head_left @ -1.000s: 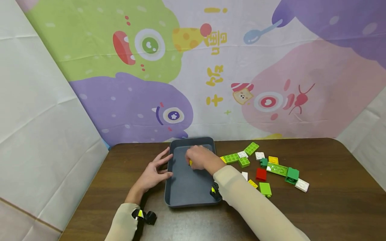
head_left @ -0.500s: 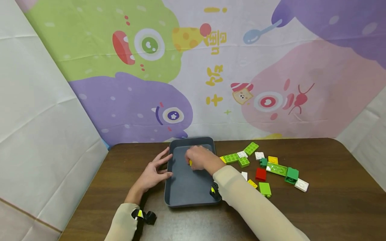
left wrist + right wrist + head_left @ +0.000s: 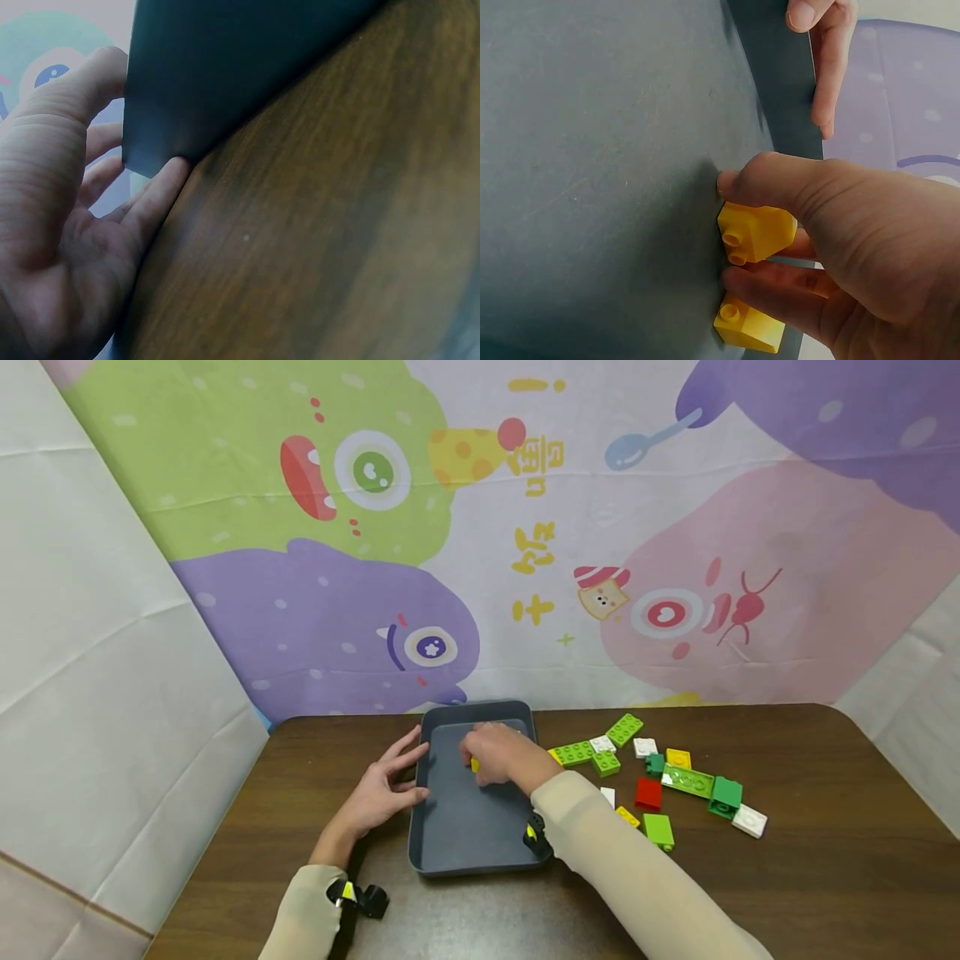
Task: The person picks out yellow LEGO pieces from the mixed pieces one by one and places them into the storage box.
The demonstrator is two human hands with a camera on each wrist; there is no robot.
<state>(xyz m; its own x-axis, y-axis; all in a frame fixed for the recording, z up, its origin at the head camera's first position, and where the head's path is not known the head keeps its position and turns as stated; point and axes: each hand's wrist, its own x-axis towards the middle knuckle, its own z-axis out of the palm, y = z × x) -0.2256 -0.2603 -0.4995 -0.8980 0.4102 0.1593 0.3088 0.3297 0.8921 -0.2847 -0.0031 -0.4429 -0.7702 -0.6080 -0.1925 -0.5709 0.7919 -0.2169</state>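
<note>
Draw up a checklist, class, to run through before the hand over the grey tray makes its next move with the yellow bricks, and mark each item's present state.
1. Right hand pinches a yellow brick: ok.
2. Second yellow brick rests on the tray floor, under the fingers: ok.
3. Left hand rests straight fingers against the grey tray at its left wall: ok.
4. Tray lies flat on the wooden table: ok.
5. Held brick seated on the tray floor: cannot tell.
6. Loose bricks lie on the table right of the tray, outside it: ok.
</note>
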